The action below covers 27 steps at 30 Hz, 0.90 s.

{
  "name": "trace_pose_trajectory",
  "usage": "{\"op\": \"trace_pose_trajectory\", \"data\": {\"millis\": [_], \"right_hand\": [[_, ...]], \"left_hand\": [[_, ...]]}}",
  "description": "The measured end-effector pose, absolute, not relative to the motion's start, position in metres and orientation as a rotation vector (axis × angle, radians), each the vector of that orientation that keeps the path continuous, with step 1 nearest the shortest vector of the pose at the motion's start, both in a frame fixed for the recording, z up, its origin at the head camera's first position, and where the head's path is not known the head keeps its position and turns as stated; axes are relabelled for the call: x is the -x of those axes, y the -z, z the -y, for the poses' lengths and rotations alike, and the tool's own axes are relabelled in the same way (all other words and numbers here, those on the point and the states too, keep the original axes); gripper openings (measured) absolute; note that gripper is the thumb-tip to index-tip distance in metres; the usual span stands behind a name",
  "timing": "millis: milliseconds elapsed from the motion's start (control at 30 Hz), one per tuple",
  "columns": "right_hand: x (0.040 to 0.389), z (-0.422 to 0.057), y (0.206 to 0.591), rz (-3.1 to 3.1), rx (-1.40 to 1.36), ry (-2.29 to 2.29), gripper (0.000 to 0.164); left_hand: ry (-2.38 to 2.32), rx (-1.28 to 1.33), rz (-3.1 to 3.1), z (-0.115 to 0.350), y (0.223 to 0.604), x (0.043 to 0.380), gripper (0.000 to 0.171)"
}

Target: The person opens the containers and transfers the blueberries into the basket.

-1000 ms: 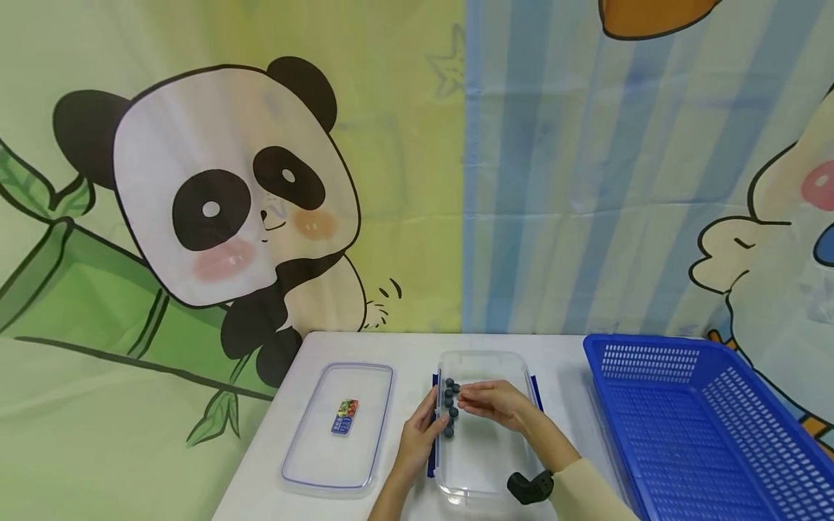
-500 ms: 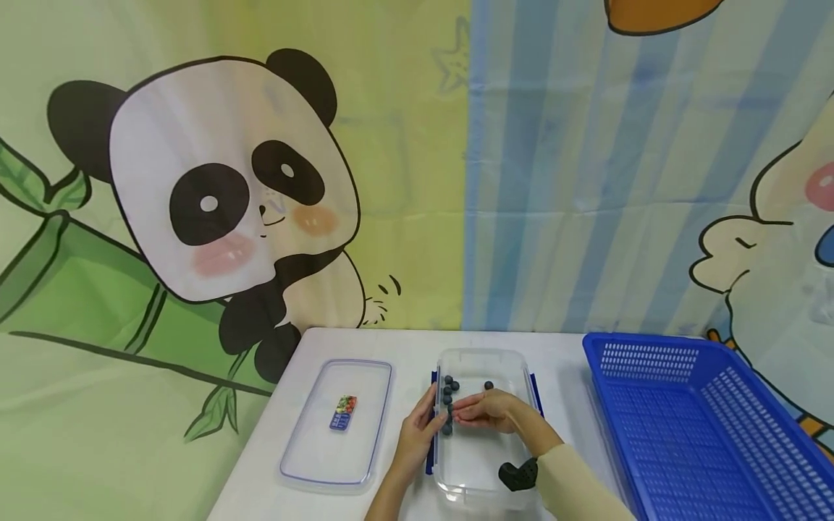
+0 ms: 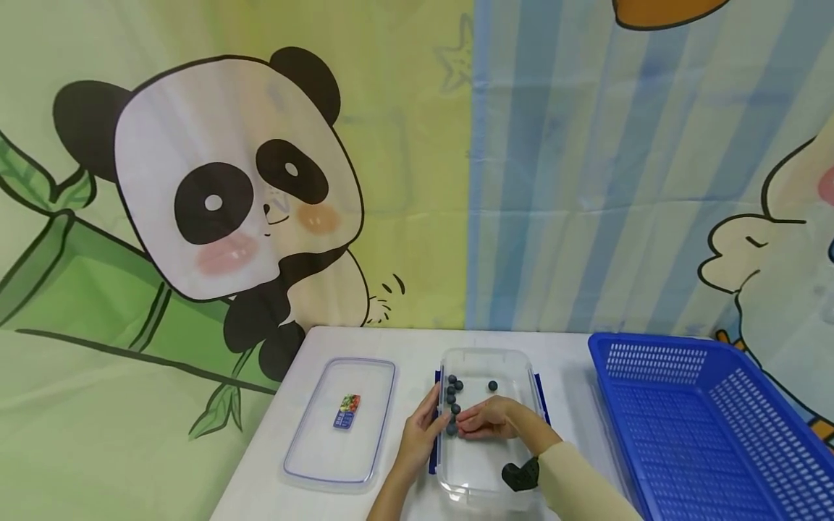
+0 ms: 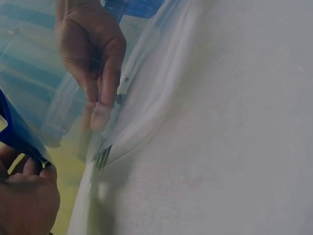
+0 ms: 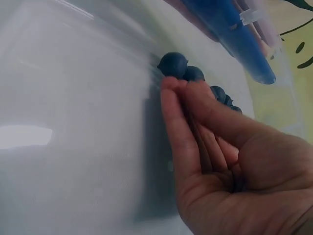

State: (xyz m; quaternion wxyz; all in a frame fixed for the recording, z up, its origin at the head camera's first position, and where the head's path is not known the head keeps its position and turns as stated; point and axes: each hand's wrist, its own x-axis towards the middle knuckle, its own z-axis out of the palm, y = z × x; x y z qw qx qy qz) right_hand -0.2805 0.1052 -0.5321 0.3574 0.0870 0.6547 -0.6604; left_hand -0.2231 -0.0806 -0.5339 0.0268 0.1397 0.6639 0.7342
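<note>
- Clearly, in the head view, the dark round berries (image 3: 455, 409) lie inside the clear container (image 3: 478, 463) on the counter (image 3: 417, 346), most strung along its left side, one well apart near the far end.
- The left hand (image 3: 418, 433) grips the container at that left side, thumb over the edge; the right hand (image 3: 491, 418) reaches in, fingers drawn together beside the row.
- Each berry looks light, smooth and apt to roll, probably firm yet easily bruised; a gentle thumb-and-fingertip hold across its sides should suit. The container seems light, stiff and slick, best steadied by its side.
- On the lid (image 3: 313, 463), lying to the left, a label (image 3: 347, 412) pairs a fruit picture with blue; its lettering is too small to read.
- In the left wrist view, the left hand's fingers bend at a blue latch (image 4: 19, 137); no writing is legible.
- In the right wrist view, the right hand's thumb and fingertips come close together against the berries; whether they pinch one cannot be told. No brand shows.
</note>
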Motion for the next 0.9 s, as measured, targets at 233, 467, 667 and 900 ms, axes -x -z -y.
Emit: {"op": "trace_pose_trajectory", "data": {"millis": [233,467,667,900], "right_hand": [[0.279,-0.102,0.534,-1.669,-0.204,1.665,0.023],[0.279,-0.102,0.529,-1.605,-0.104,1.68,0.02],[0.28,-0.105,0.525,-1.543,-0.117,1.664,0.02],[0.28,-0.109,0.516,-1.5,-0.09,1.687,0.022]], "left_hand": [[-2.256,-0.409,-2.053,0.08,0.535,0.223,0.059],[-2.285,-0.393,-2.038,0.08,0.548,0.232,0.057],[-2.293,-0.379,-2.041,0.079,0.56,0.237,0.057],[-2.29,-0.421,-2.065,0.08,0.562,0.236,0.057]]}}
